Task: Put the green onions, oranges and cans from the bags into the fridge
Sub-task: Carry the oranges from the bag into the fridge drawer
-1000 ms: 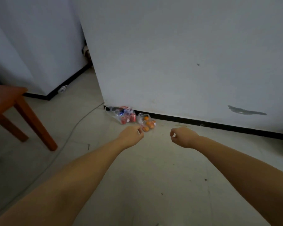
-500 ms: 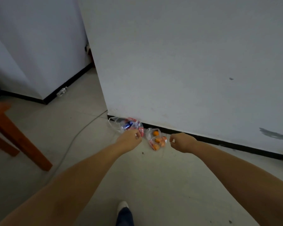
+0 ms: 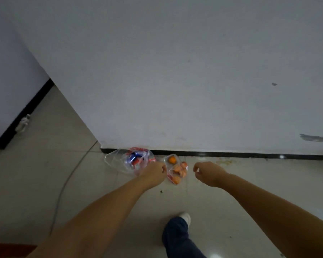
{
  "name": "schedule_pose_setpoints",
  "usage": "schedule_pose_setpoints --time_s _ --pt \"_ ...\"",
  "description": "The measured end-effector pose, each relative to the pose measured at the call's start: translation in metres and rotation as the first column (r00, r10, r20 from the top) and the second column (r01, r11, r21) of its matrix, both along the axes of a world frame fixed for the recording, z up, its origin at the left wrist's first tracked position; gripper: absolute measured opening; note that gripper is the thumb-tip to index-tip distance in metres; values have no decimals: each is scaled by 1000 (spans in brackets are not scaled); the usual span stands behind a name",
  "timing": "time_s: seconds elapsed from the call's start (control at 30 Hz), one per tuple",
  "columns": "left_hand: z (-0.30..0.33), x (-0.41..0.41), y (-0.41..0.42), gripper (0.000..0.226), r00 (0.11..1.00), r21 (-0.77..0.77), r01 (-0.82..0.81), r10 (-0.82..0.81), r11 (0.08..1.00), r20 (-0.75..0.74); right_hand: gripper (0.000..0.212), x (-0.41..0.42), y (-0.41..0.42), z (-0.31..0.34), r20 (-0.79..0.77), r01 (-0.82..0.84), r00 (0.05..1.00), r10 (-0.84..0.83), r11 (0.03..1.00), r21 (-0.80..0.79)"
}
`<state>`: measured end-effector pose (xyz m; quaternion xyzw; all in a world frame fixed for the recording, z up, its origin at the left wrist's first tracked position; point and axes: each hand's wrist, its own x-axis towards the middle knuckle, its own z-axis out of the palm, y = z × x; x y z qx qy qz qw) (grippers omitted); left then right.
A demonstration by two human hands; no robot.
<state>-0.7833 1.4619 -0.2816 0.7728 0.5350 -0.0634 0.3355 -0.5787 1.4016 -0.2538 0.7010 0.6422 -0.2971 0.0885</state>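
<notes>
Two thin clear bags, cans (image 3: 133, 159) and oranges (image 3: 176, 170), slump against the skirting as my loosely curled, empty left hand (image 3: 153, 174) and right hand (image 3: 207, 173) reach; flimsy, heavy loads, best gathered at the necks

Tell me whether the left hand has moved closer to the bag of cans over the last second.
Yes. The left hand has advanced toward the wall's baseboard and now overlaps the bag of cans.
</notes>
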Motion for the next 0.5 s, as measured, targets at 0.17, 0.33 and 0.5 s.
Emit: schedule_pose_setpoints --time_s 0.17,0.33,0.5 --pt "-64 19 76 21 998 -78 -43 46 996 38 33 22 87 -69 -51 70 996 -74 995 -70" --pt "-193 45 137 22 996 -202 -45 59 978 64 32 27 142 -212 -107 179 975 -195 974 -142" --pt "-379 77 195 19 987 -277 151 -126 949 104 26 27 186 -401 -137 221 961 -241 964 -150"
